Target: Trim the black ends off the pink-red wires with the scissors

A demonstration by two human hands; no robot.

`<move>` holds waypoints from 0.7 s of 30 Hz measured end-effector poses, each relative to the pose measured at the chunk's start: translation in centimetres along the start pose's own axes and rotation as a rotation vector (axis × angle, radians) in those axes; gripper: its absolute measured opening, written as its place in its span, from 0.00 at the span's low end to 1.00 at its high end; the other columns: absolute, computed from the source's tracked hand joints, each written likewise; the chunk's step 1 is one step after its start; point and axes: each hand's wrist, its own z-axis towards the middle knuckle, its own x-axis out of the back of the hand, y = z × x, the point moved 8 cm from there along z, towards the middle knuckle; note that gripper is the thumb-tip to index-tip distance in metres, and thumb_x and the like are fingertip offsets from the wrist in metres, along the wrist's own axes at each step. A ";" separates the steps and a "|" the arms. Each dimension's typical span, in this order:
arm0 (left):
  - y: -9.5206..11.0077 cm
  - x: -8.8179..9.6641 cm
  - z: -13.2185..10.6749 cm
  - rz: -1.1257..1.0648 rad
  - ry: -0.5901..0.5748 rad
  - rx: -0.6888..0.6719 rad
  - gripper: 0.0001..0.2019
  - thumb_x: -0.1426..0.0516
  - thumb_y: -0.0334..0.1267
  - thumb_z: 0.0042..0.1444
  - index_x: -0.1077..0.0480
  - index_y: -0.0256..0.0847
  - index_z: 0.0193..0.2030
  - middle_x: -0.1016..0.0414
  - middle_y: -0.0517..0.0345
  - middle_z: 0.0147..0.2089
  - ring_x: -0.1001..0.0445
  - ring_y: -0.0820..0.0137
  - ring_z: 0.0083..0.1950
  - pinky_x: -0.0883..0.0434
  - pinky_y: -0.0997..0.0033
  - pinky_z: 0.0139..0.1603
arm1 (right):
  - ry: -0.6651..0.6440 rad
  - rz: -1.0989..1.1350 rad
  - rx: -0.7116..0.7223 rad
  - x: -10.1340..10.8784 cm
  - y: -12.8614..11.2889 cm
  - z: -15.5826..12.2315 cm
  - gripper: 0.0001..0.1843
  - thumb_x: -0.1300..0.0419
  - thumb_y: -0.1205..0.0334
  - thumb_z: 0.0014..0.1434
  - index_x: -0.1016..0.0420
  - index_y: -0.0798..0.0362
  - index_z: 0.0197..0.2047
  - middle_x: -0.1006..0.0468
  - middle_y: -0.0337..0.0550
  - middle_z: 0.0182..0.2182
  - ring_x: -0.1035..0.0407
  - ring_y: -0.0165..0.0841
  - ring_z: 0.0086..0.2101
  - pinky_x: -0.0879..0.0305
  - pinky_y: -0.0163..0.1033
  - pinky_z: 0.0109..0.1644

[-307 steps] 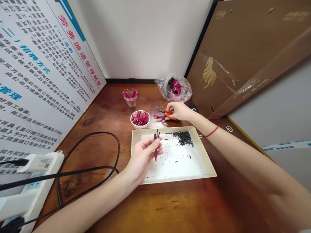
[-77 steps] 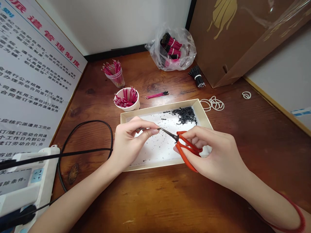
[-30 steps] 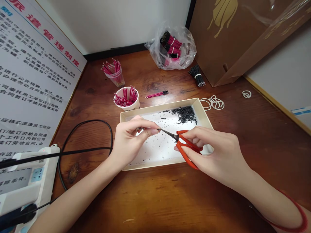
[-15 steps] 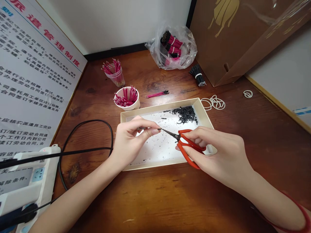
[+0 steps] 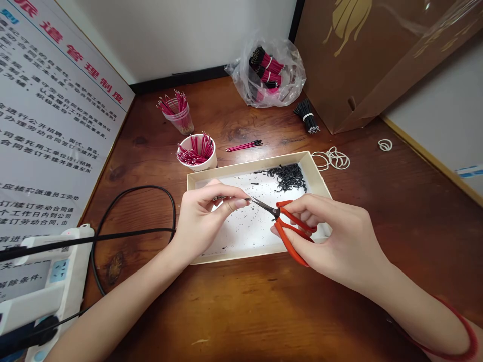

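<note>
While I follow from afar, the left hand (image 5: 202, 216) pinches a dark wire (image 5: 248, 199) above the tray (image 5: 241, 169). The orange scissors (image 5: 277, 213), beyond the tray ten seconds ago, have come to the wire's tip, so both hands meet there. The tip points to three o'clock; the scissors aim at ten, long axis ten-to-four, the right hand (image 5: 334, 223) curled round their handles.

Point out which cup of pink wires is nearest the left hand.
The opaque white cup, just behind the tray; the clear cup stands farther back from the left hand.
</note>
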 end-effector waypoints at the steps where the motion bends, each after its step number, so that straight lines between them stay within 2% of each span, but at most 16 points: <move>1: 0.0 0.0 0.0 0.000 -0.001 -0.002 0.07 0.33 0.26 0.50 0.17 0.44 0.30 0.18 0.63 0.29 0.26 0.78 0.31 0.30 0.81 0.33 | 0.000 0.004 -0.002 0.0 0.0 0.0 0.08 0.36 0.69 0.56 0.31 0.51 0.32 0.31 0.32 0.21 0.41 0.24 0.21 0.41 0.32 0.23; 21: -0.1 -0.2 0.1 -0.026 -0.034 -0.003 0.07 0.33 0.27 0.51 0.17 0.45 0.30 0.18 0.62 0.28 0.25 0.75 0.32 0.30 0.77 0.34 | 0.002 0.040 -0.002 0.0 0.2 0.0 0.08 0.35 0.71 0.56 0.31 0.51 0.32 0.30 0.32 0.23 0.41 0.24 0.22 0.40 0.32 0.24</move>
